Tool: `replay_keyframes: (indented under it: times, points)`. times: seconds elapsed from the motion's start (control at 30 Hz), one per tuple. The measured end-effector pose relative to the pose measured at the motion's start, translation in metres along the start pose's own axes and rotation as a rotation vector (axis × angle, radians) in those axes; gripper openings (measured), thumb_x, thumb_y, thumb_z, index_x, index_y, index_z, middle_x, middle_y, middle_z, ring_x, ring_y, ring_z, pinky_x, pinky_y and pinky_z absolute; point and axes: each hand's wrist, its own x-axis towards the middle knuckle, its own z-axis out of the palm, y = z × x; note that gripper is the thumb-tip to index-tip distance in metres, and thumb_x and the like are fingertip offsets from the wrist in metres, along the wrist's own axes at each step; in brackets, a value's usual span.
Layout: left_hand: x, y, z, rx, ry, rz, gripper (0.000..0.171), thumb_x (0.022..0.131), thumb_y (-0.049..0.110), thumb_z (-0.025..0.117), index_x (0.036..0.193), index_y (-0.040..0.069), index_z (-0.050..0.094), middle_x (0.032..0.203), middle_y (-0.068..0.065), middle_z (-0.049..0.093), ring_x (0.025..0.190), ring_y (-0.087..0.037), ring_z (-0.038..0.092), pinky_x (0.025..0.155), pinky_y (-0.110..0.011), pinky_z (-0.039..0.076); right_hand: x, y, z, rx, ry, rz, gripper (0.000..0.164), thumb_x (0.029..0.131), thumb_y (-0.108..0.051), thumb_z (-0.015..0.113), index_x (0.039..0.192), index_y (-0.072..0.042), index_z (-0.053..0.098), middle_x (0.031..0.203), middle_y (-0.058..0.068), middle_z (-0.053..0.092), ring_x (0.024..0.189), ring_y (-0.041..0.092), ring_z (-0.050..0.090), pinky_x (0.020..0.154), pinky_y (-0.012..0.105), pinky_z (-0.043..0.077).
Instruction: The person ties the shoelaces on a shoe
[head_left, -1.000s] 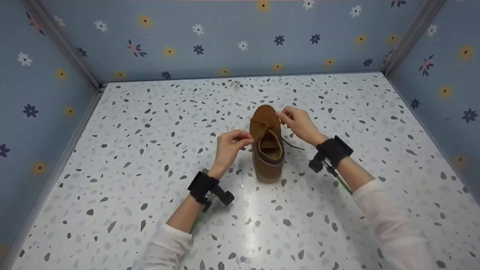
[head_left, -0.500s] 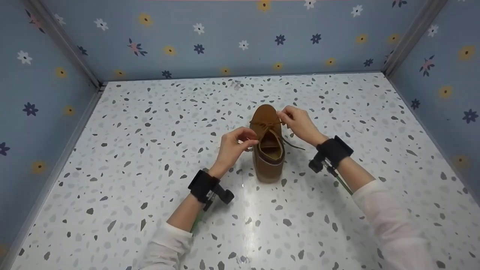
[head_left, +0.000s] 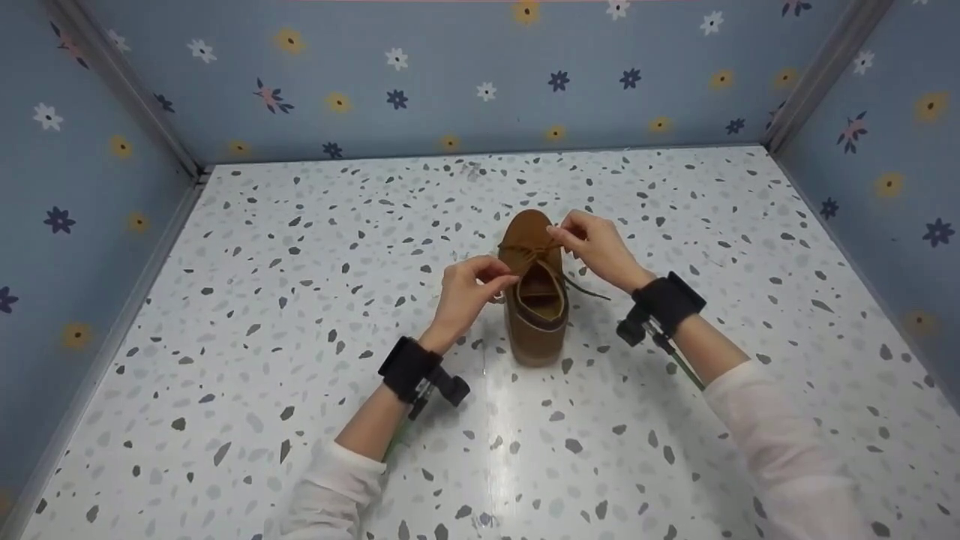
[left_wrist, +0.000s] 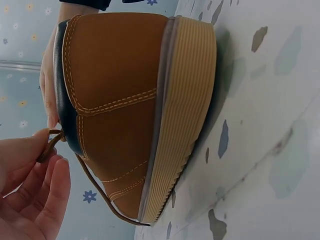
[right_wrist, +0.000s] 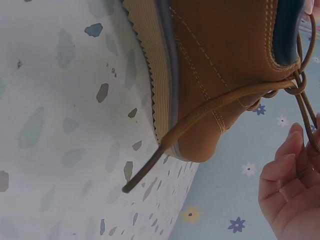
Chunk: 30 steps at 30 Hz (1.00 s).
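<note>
A brown leather shoe (head_left: pixel 538 349) with a ribbed tan sole stands upright on the floor, toe pointing away from me. My left hand (head_left: pixel 463 295) is at the left side of its opening; in the left wrist view, thumb and fingers pinch a loop of brown shoelace (left_wrist: pixel 46 151). Across the shoe, my right hand (head_left: pixel 602 251) pinches another stretch of lace, which runs from the knot (right_wrist: pixel 298 82) into its fingers at the right wrist view's edge. One loose lace end (right_wrist: pixel 212 105) hangs down the shoe's right side toward the floor. Part of the right fingers is cut off there.
The speckled white floor (head_left: pixel 300 360) surrounds the shoe. Blue flowered panels (head_left: pixel 442 75) stand at the back and both sides. A black strap with a camera mount (head_left: pixel 409 371) circles the left wrist; a similar strap (head_left: pixel 670 301) is on the right.
My left hand has shifted right and slightly up, closer over the shoe's opening. My right hand has edged slightly left toward the shoe. The shoe stays in place.
</note>
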Motion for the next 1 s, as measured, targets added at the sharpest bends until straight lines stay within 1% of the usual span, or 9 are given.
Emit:
replay_keyframes:
  times: [0.23, 0.53, 0.57, 0.7, 0.77, 0.8, 0.87, 0.93, 1.0]
  points:
    - [-0.008, -0.001, -0.010, 0.022, 0.017, 0.054, 0.012, 0.057, 0.028, 0.057, 0.067, 0.025, 0.053, 0.059, 0.012, 0.048, 0.044, -0.002, 0.042, 0.033, -0.016, 0.033, -0.002, 0.000, -0.002, 0.002, -0.002, -0.010, 0.024, 0.071, -0.036, 0.041, 0.068, -0.013, 0.046, 0.060, 0.006, 0.045, 0.047, 0.012, 0.038, 0.039, 0.027, 0.030]
    - [-0.013, -0.001, -0.014, 0.036, -0.042, 0.074, 0.012, 0.057, 0.027, 0.057, 0.068, 0.024, 0.052, 0.060, 0.012, 0.048, 0.046, -0.002, 0.043, 0.033, -0.017, 0.034, -0.003, 0.000, -0.004, 0.004, 0.014, -0.055, 0.024, 0.071, -0.034, 0.041, 0.068, -0.011, 0.047, 0.058, 0.005, 0.044, 0.045, 0.011, 0.037, 0.039, 0.026, 0.029]
    - [-0.013, 0.011, -0.019, 0.024, -0.075, 0.062, 0.011, 0.059, 0.024, 0.056, 0.069, 0.021, 0.053, 0.061, 0.009, 0.049, 0.047, -0.004, 0.044, 0.034, -0.018, 0.035, -0.003, 0.000, -0.004, -0.001, 0.015, -0.055, 0.024, 0.072, -0.034, 0.041, 0.068, -0.012, 0.047, 0.057, 0.004, 0.044, 0.045, 0.011, 0.036, 0.039, 0.026, 0.029]
    - [-0.016, 0.040, -0.034, -0.024, -0.192, 0.018, 0.013, 0.063, 0.025, 0.053, 0.073, 0.017, 0.053, 0.064, 0.005, 0.050, 0.048, -0.006, 0.045, 0.031, -0.027, 0.033, -0.003, 0.001, -0.004, -0.017, 0.024, -0.055, 0.025, 0.072, -0.035, 0.040, 0.066, -0.012, 0.047, 0.055, 0.001, 0.041, 0.045, 0.011, 0.035, 0.041, 0.025, 0.028]
    - [-0.017, 0.066, -0.044, -0.049, -0.252, -0.014, 0.013, 0.065, 0.022, 0.052, 0.074, 0.013, 0.053, 0.064, 0.000, 0.050, 0.046, -0.010, 0.044, 0.031, -0.029, 0.032, -0.002, 0.002, -0.004, -0.026, 0.029, -0.057, 0.025, 0.072, -0.035, 0.040, 0.065, -0.012, 0.047, 0.055, 0.001, 0.040, 0.046, 0.011, 0.034, 0.042, 0.025, 0.028]
    - [-0.018, 0.069, -0.046, -0.050, -0.261, -0.017, 0.013, 0.065, 0.025, 0.052, 0.073, 0.015, 0.053, 0.062, 0.002, 0.049, 0.044, -0.009, 0.042, 0.030, -0.029, 0.031, -0.002, 0.002, -0.004, -0.030, 0.030, -0.059, 0.025, 0.072, -0.035, 0.040, 0.065, -0.012, 0.046, 0.055, 0.001, 0.039, 0.046, 0.011, 0.033, 0.042, 0.025, 0.028]
    - [-0.018, 0.090, -0.053, -0.050, -0.293, -0.025, 0.013, 0.066, 0.022, 0.051, 0.072, 0.011, 0.053, 0.059, -0.002, 0.048, 0.041, -0.011, 0.039, 0.031, -0.027, 0.031, -0.001, 0.002, -0.004, -0.042, 0.031, -0.058, 0.025, 0.072, -0.035, 0.039, 0.064, -0.013, 0.046, 0.055, 0.001, 0.039, 0.047, 0.011, 0.032, 0.043, 0.025, 0.027]
    - [-0.018, 0.102, -0.058, -0.044, -0.313, -0.022, 0.011, 0.067, 0.021, 0.051, 0.071, 0.010, 0.052, 0.055, -0.003, 0.046, 0.039, -0.011, 0.037, 0.032, -0.022, 0.030, -0.001, 0.002, -0.005, -0.054, 0.032, -0.056, 0.026, 0.073, -0.035, 0.038, 0.064, -0.011, 0.046, 0.055, 0.001, 0.039, 0.047, 0.011, 0.032, 0.044, 0.025, 0.027]
    - [-0.018, 0.103, -0.060, -0.047, -0.336, -0.017, 0.010, 0.068, 0.021, 0.050, 0.070, 0.011, 0.052, 0.052, -0.001, 0.044, 0.038, -0.009, 0.035, 0.031, -0.022, 0.028, -0.001, 0.002, -0.005, -0.061, 0.030, -0.048, 0.029, 0.073, -0.035, 0.038, 0.064, -0.009, 0.046, 0.055, 0.002, 0.039, 0.047, 0.012, 0.032, 0.043, 0.025, 0.027]
